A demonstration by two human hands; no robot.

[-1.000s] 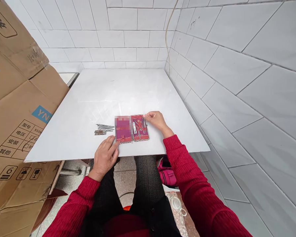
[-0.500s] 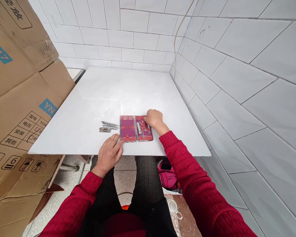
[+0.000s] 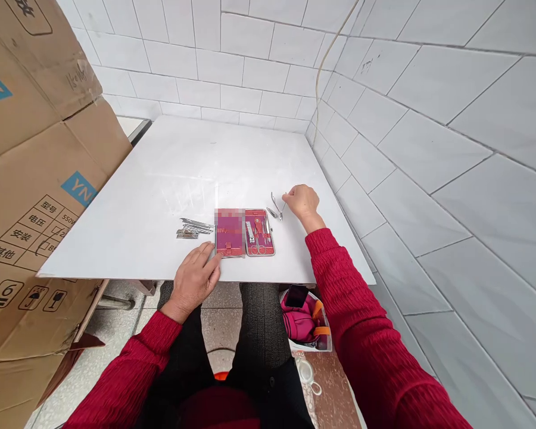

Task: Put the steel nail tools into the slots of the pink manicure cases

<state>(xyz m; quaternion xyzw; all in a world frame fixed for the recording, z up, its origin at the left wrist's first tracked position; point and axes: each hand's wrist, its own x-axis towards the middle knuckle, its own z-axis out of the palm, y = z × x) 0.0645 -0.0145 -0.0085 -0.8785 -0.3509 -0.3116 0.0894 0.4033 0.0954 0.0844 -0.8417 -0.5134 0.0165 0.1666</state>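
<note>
A red manicure case (image 3: 230,238) lies unfolded on the white table, and part of its left half is blurred out. Its right half holds a nail clipper (image 3: 250,232), small scissors (image 3: 259,249) and other slim tools. My left hand (image 3: 195,275) rests with fingers stretched out, their tips at the case's lower left edge. Above and right of the case, my right hand (image 3: 302,201) pinches small metal nippers (image 3: 277,205) by one handle, jaws downward. Left of the case lies a small pile of metal nail tools (image 3: 190,228).
The white table (image 3: 116,238) meets tiled walls behind and at right. Large cardboard boxes (image 3: 49,161) stand along the left. Below the table's front edge, a container of pink and orange things (image 3: 301,325) sits by my right leg. A cable (image 3: 320,65) hangs in the corner.
My right hand has moved up and right, away from the case's right half, with the nippers now out in its fingers. My left hand stays by the case's edge.
</note>
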